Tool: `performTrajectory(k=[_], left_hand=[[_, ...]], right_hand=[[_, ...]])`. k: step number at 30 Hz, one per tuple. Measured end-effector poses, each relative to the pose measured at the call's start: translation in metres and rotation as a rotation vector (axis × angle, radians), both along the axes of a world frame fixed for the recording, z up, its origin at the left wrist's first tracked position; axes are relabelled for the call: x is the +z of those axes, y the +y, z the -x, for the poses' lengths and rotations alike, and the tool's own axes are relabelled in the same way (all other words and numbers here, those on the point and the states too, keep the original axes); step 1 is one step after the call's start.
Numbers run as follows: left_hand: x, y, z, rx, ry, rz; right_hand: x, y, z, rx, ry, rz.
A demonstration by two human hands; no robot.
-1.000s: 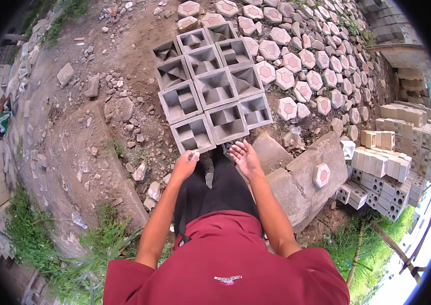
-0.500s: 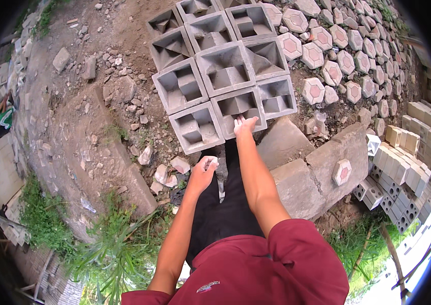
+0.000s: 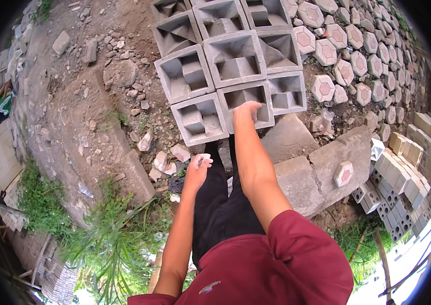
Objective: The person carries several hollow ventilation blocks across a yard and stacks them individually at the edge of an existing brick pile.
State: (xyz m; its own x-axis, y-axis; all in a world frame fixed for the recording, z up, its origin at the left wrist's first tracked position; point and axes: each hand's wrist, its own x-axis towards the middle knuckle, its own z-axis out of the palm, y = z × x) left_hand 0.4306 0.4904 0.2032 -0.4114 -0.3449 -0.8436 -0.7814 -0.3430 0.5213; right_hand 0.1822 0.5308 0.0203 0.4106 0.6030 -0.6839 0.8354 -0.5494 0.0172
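Observation:
Grey, square-rimmed concrete blocks [image 3: 236,57] with deep hollows and slanted inner faces stand packed together in front of me. My right hand [image 3: 247,109] reaches over the near block [image 3: 264,119] and into its hollow; the fingers are mostly hidden behind the back of the hand. Beside the near-left block [image 3: 198,122], my left hand [image 3: 197,170] hangs in the air, apart from it, fingers curled. Something whitish shows at its fingertips, either dust or a small piece; I cannot tell which.
Hexagonal pavers [image 3: 344,72] with reddish centres cover the ground at far right. One paver [image 3: 343,174] lies on a cracked concrete slab [image 3: 302,185]. Stacked hollow blocks [image 3: 404,168] stand at right. Rubble [image 3: 145,141] and grass [image 3: 108,254] are at left; a person [image 3: 3,105] is at far left.
My right hand's fingers, stretched out in view before, now dip down into the near block's hollow. My left hand stays curled, a little farther left. The whole view has shifted slightly.

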Motion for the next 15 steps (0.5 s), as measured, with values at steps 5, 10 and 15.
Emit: performTrajectory(k=[5,10,15], left_hand=[[0.003,0.011,-0.005,-0.017,-0.004,-0.012],[0.004,0.013,-0.027,-0.042,-0.022,0.031],[0.018,0.013,-0.05,-0.025,-0.073,0.045]], right_hand=[[0.021,-0.015,0.005,0.02,0.026,-0.13],[0.025,-0.005,-0.01,0.204,0.039,-0.08],[0.03,0.013,-0.029,0.155,0.476,0.068]])
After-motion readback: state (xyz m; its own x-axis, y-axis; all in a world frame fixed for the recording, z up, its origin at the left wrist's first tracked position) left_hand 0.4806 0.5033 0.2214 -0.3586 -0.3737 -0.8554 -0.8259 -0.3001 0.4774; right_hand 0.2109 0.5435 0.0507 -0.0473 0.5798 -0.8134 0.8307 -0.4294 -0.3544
